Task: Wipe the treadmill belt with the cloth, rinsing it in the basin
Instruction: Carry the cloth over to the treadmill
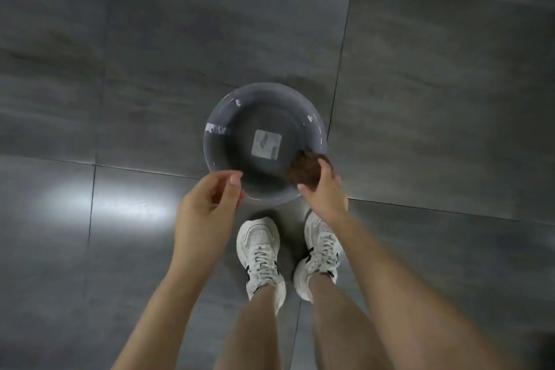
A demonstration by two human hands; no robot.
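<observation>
A round grey basin (228, 117) holding water stands on the floor just ahead of my feet, with a pale square label on its bottom. My right hand (326, 189) grips a bunched brown cloth (304, 171) above the basin's near right rim. My left hand (210, 204) hovers by the near left rim with loosely curled fingers and holds nothing. No treadmill belt is in view.
Large grey floor tiles (420, 99) with dark joints spread all around. My two white laced shoes (261, 252) stand right behind the basin. A bright light reflection lies on the floor at the left.
</observation>
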